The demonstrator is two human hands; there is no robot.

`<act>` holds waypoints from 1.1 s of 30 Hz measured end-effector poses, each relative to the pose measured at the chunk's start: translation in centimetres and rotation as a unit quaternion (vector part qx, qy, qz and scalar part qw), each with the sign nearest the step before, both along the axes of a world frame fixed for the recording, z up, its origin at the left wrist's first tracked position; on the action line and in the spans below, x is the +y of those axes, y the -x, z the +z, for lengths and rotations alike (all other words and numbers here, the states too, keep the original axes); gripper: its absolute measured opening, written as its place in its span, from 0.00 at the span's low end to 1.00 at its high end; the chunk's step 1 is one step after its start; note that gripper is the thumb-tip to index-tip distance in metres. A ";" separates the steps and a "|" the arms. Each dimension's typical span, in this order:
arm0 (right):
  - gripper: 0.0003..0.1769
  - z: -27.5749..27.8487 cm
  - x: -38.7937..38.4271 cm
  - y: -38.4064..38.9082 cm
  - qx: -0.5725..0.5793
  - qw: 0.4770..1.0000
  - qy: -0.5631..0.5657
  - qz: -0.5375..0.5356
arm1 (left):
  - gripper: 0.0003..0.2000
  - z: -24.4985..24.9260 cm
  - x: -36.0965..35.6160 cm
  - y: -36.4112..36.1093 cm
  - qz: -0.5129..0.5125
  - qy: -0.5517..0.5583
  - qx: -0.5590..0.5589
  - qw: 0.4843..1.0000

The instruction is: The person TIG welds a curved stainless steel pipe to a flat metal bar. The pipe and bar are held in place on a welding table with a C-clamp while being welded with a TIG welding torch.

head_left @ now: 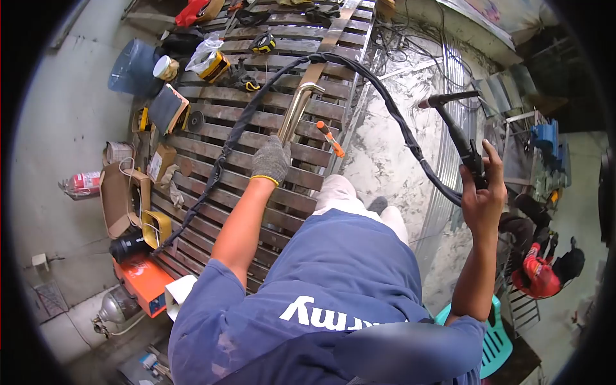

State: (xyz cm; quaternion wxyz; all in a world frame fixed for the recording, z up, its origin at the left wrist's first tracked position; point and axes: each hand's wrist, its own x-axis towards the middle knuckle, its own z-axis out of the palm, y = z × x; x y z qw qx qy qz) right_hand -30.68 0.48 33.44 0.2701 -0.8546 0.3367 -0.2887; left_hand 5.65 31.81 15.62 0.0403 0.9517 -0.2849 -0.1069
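My left hand (271, 162), in a grey knit glove with a yellow cuff, is closed around the near end of a shiny bent metal tube (298, 110) above the slatted metal table (212, 131). My bare right hand (484, 200) grips a black TIG welding torch (457, 133) by its handle, raised out to the right. The torch head points away from me, with a pinkish nozzle tip. A thick black cable (389, 97) arches from the torch over the table towards the left. An orange-handled tool (330, 139) lies beside the tube.
An orange machine (142, 282) stands at the lower left, near an open cardboard box (117, 202). A tape measure (262, 43) lies farther up the table. Loose cables run along the floor at the upper right. A person in red (538, 273) sits at far right.
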 end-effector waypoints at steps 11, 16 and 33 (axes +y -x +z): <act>0.35 -2.4 1.3 -6.3 0.030 0.998 -0.047 0.031 | 0.22 -0.6 -2.0 -1.4 -0.011 -0.026 -0.052 0.998; 0.34 -3.4 0.4 -11.4 0.042 0.995 -0.086 0.042 | 0.23 -0.7 -2.2 -2.3 0.014 0.008 -0.060 0.998; 0.36 -7.7 -0.8 -21.5 0.105 0.975 -0.149 0.127 | 0.30 0.9 -4.8 -3.3 0.034 0.081 -0.058 0.994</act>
